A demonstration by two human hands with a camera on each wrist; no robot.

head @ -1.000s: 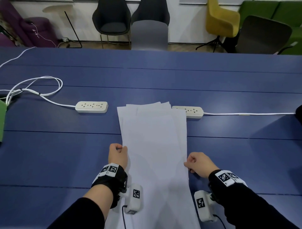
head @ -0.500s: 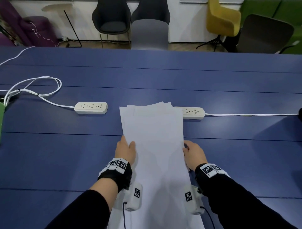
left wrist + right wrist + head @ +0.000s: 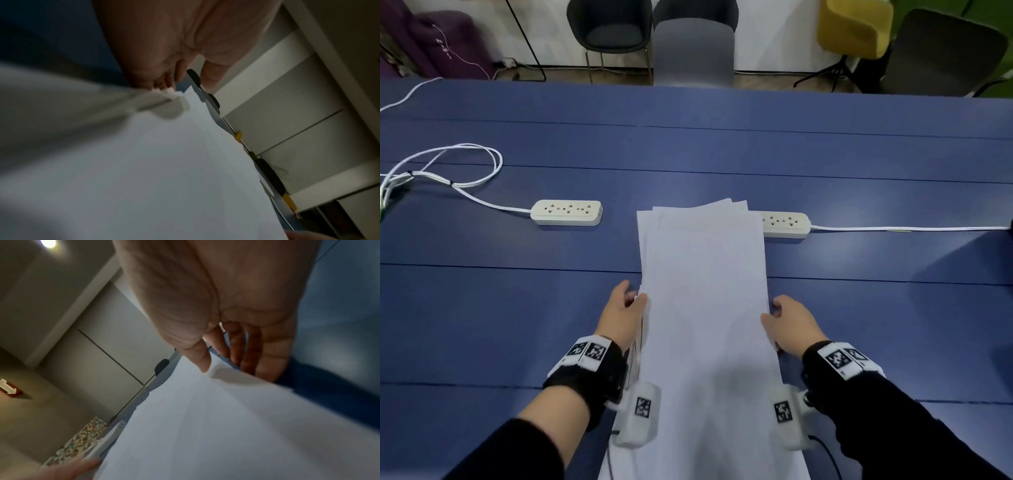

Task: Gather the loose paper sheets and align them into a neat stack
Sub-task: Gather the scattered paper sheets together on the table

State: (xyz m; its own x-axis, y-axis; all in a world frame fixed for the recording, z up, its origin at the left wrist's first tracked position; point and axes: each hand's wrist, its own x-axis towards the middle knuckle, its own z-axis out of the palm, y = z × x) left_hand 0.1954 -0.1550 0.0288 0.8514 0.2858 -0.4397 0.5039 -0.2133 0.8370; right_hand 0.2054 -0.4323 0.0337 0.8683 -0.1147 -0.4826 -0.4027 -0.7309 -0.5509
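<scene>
Both hands, left hand (image 3: 621, 317) and right hand (image 3: 791, 323), now grasping paper stack (image 3: 705, 308) edges, moved farther up.

Dim, even room light; the ceiling lamp (image 3: 48, 243) glares upper left (wrist views blurred, edges bent).

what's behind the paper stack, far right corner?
A white power strip on the blue table. The paper stack covers its left end; its cord runs off right. Anything beneath the sheets is hidden.
</scene>
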